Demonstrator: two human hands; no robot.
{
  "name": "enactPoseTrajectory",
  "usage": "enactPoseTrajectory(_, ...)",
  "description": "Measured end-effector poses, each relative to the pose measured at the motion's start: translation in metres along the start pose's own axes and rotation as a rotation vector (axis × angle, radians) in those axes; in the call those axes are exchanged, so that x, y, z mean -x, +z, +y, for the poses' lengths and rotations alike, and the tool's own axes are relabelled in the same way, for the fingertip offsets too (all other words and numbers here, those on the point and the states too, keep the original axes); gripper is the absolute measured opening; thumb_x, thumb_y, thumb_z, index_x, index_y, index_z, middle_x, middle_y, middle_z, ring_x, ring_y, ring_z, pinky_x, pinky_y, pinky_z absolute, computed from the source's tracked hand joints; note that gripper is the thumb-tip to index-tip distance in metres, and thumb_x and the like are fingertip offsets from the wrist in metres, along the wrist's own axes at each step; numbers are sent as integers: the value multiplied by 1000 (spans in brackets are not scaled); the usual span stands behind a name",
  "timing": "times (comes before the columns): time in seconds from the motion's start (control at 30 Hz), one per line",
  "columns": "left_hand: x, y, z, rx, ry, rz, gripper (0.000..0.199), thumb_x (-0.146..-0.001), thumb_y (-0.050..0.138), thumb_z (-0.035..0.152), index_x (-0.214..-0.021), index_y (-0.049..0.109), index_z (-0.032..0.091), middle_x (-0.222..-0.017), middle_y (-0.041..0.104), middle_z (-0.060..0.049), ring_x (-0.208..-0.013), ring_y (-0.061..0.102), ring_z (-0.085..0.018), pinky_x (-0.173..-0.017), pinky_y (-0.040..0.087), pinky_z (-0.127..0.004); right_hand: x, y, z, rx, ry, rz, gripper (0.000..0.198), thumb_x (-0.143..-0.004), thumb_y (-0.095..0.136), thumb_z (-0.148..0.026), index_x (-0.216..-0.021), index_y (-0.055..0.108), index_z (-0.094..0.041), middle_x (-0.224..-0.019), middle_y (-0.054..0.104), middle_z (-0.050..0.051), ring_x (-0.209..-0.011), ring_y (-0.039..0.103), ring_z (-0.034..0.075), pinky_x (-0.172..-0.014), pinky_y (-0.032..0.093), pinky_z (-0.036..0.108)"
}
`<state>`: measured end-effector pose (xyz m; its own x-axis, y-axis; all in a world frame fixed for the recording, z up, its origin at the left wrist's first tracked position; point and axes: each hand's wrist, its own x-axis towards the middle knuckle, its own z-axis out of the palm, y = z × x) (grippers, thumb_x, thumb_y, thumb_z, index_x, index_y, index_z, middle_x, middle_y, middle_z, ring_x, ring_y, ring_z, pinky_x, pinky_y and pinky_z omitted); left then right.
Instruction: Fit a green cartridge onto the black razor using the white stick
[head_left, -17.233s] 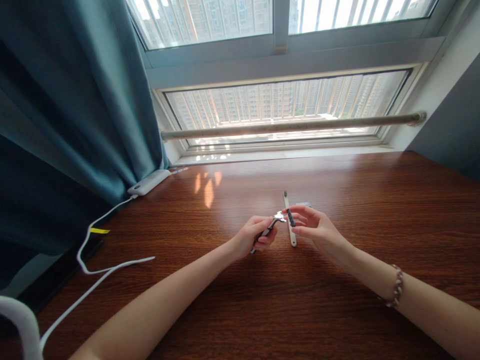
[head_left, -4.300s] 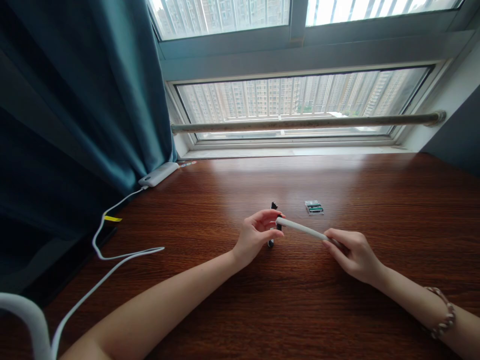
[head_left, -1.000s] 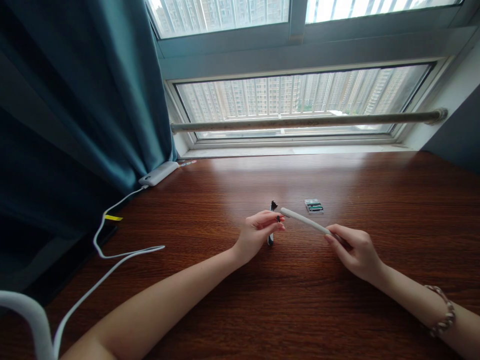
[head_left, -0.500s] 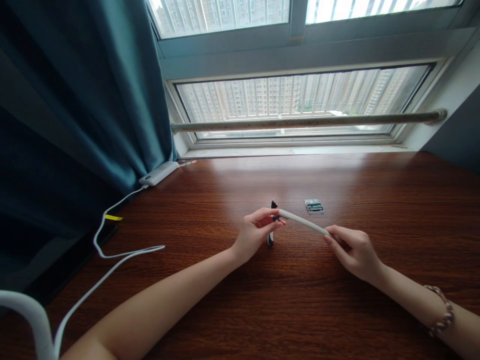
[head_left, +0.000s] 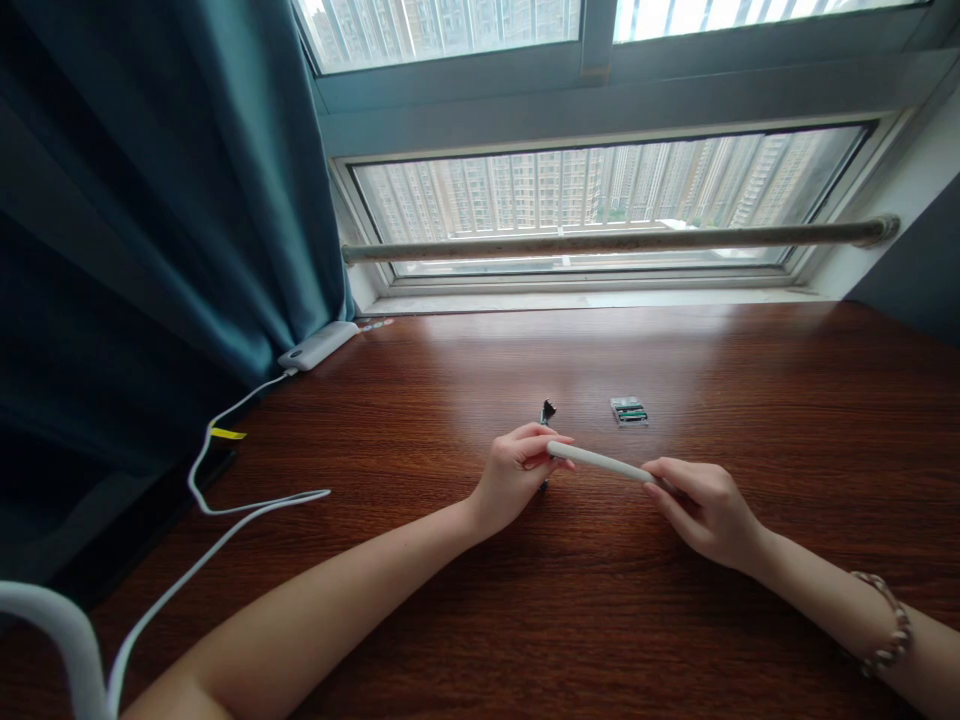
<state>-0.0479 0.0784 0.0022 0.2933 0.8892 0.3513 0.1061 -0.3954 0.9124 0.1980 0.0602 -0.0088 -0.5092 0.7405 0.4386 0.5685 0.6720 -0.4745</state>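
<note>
A slim white stick (head_left: pixel 604 461), slightly bent, runs between my two hands above the tabletop. My left hand (head_left: pixel 511 475) is closed at its left end, the thumb and fingertips pinched together. The right end lies between the thumb and fingers of my right hand (head_left: pixel 709 510), also closed. Just behind my left hand is a razor-like item with a black head (head_left: pixel 548 410); my fingers hide most of its handle. A small clear case (head_left: pixel 628 411) with dark and green pieces inside lies farther back, between the hands.
The brown wood-grain tabletop (head_left: pixel 450 620) reaches a window ledge with a metal rail (head_left: pixel 600 245). A white device (head_left: pixel 319 347) with a white cable (head_left: pixel 217 513) lies by the blue curtain (head_left: pixel 247 180). A thick white tube (head_left: pixel 64 630) stands at lower left.
The stick's left end has dropped a little and come nearer, and the stick looks straighter. A small dark toothed piece at my left fingertips is now out of sight.
</note>
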Motion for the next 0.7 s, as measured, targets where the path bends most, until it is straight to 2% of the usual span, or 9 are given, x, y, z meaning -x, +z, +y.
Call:
enactPoseTrajectory(0.17,-2,-1,-2,37,-34,18,26,-69,64,23,-94,65,18,-93,54,-6,-81,57,-15,-73,51,-27,1,1,1,30,37,0,12,-81,46,-22,-86,55,-15,-60,52,1,-50,44,10,-51,34,22)
enactPoseTrajectory(0.27,-5,-2,-1,180,-78,-11,38,-64,68,22,-101,62,19,-99,50,-6,-88,56,-17,-79,50,-31,1,0,0,35,68,0,14,-81,46,-24,-86,56,-15,-61,53,1,-51,45,10,-52,34,22)
enactPoseTrajectory(0.4,-6,-2,1,307,-92,-6,37,-66,67,19,-102,62,19,-102,47,-6,-91,56,-18,-84,48,-33,-1,-1,-1,3,96,22,15,-81,46,-25,-83,57,-15,-57,51,0,-49,44,10,-51,34,22)
enactPoseTrajectory(0.53,-6,-3,1,314,-91,24,43,-63,68,15,-105,59,21,-109,47,-7,-95,55,-20,-88,45,-34,-3,-2,-2,-49,146,70,16,-81,47,-26,-81,58,-15,-52,46,-2,-45,39,8,-47,32,20)
enactPoseTrajectory(0.7,-6,-5,-1,258,-80,0,49,-64,67,13,-111,53,21,-110,49,-8,-99,53,-21,-86,46,-35,-2,0,-1,19,116,24,15,-81,47,-26,-83,58,-15,-59,52,0,-50,44,10,-52,34,22)
